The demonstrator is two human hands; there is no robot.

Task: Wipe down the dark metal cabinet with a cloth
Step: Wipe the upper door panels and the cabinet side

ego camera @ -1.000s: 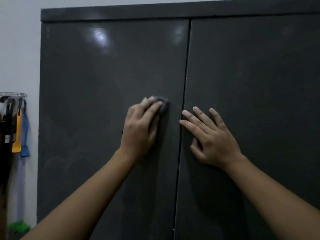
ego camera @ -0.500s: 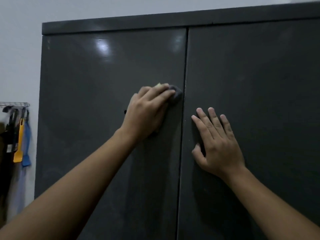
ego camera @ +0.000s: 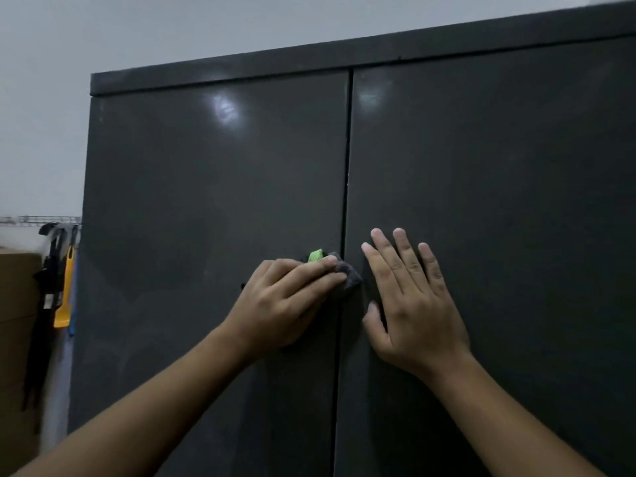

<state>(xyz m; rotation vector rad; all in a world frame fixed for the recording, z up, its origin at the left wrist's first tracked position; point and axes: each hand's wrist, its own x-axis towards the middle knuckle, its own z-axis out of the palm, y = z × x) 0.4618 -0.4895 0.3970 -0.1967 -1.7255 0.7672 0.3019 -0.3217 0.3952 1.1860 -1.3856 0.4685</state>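
At the bottom edge, nearest you: both forearms, cut off by the frame, elbows out of view.

- Left hand (ego camera: 282, 301): back toward you, thumb hidden under the palm. Your fingers (ego camera: 309, 273) are curled over the cloth and hold it pressed to the left door (ego camera: 206, 184).
- Right hand (ego camera: 413, 315): laid flat on the right door (ego camera: 499, 201), fingers straight and slightly spread, gripping nothing.
- Cloth (ego camera: 349, 275): mostly covered by your left hand, so its full shape cannot be told. The showing part is a dark grey, fuzzy, bunched corner. A bright green tag (ego camera: 315, 255) sticks up just above your knuckles. The corner pokes out past your fingertips, across the gap (ego camera: 346, 201) between the doors. It ends just beside your right index finger; whether they touch cannot be told.
- Small dark nub (ego camera: 243, 286) left of your left hand: too small to identify.
- Cabinet (ego camera: 378, 53): dark grey, glossy, two closed doors. Its right side and lower part are cut off. Two pale glare spots sit high on the doors, with faint hazy smears lower on the left door.
- Far left, beyond the cabinet: a wire rack (ego camera: 41, 219) on the wall (ego camera: 172, 29) carries black straps (ego camera: 48, 287) and a yellow tool (ego camera: 65, 304). A blue item hangs half hidden behind the tool. A cardboard box (ego camera: 17, 304) is cut off by the frame edge.
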